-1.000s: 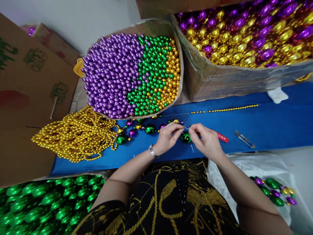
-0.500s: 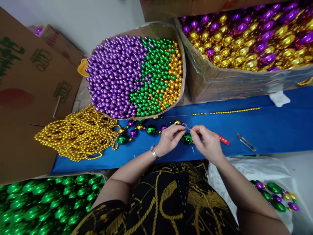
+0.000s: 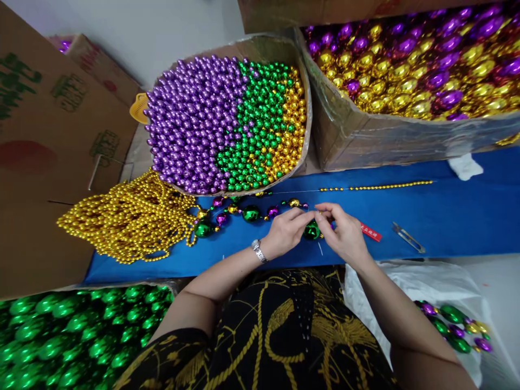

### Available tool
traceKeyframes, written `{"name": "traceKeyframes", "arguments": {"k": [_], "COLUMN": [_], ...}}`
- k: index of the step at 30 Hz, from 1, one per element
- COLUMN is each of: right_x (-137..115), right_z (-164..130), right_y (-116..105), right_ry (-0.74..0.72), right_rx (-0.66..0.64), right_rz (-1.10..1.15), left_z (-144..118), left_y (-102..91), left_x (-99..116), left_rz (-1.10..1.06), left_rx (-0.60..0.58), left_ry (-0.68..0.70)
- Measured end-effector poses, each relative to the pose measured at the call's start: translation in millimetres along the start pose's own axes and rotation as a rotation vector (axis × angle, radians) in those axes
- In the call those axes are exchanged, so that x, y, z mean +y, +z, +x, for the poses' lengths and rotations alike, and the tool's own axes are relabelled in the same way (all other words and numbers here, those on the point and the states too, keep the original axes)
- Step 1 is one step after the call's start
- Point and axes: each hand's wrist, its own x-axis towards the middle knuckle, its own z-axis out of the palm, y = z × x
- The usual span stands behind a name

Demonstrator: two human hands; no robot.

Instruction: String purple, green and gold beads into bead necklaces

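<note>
Head view: left hand (image 3: 283, 234) and right hand (image 3: 345, 238) pinch close, apparently on thin white thread (image 3: 311, 208), likely knotting; glossy green-purple-gold bead strand (image 3: 251, 213) lies leftward on blue-clothed desk (image 3: 459, 216); next needs steady tension

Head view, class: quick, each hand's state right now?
Left hand: closed in a pinch; what it holds cannot be told.
Right hand: fingers bent; closed or holding anything cannot be told.

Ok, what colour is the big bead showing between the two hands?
The bead is shiny green, best seen in the head view.
</note>
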Motion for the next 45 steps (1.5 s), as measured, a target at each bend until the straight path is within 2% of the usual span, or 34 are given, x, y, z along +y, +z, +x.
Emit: {"name": "traceKeyframes", "arguments": {"k": [4,10,12,14,19,23,26,31,38,41,45], "right_x": [7,24,25,24,23,28,30,37,44,44,43], "right_z": [-2,-5,-5,-5,-6,-4,-2,0,1,2,4], "right_y": [2,9,11,13,18,20,19,16,23,24,23], "right_ry": [0.068,0.218,0.239,0.223,0.063,0.053,0.081,0.221,0.341,0.369,0.318], "right_rx": [0.032,-0.018,0.007,0.071,0.209,0.221,0.19,0.099,0.119,0.137,0.172], "right_rz": [0.048,0.275,0.317,0.254,-0.141,-0.206,-0.086,0.209,0.51,0.562,0.474], "left_z": [-1,-1,0,2,4,3,2,2,2,3,5], "left_y": [6.4,10.0,9.2,8.5,10.1,11.0,10.8,14.2,18.1,18.5,18.5], "left_x": [-1,-1,-1,0,0,-2,-3,-7,-8,-9,-8], "left_rz": [0.153,0.329,0.409,0.471,0.512,0.489,0.459,0.394,0.373,0.359,0.374], "left_rx": [-0.05,-0.2,-0.248,-0.273,-0.26,-0.248,-0.219,-0.216,-0.23,-0.241,-0.299], "left_ry": [0.016,0.007,0.031,0.067,0.088,0.089,0.063,0.03,0.002,-0.026,-0.022]}}
